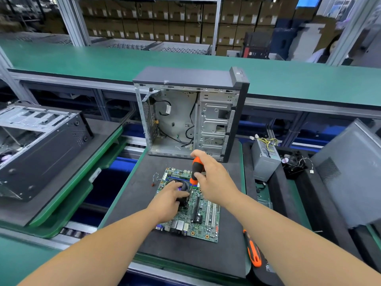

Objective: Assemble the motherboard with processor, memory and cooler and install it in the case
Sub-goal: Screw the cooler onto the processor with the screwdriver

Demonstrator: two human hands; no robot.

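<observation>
1. Motherboard, green printed circuit board [203,220], lies flat on the dark mat of the pallet worktop [132,205], in front of the open case.
2. My left hand [168,200] is curled over the round black cooler fan [184,185], gripping it where it sits on the board's upper half.
3. My right hand [214,182] is wrapped round the orange-and-black screwdriver handle [197,167]; the shaft points down to the board just right of the cooler. Tip contact is too small for me to tell.
4. Grey metal tower case [214,124] stands upright behind the board, side open toward me, black cables loose inside.
5. A second orange-and-black screwdriver [252,251] lies at the mat's right edge, partly behind my right forearm.
6. Grey power supply box with yellow wires [265,159] sits right of the case, on the next pallet.
7. A black case lying on its side [41,149] rests on the left pallet.
</observation>
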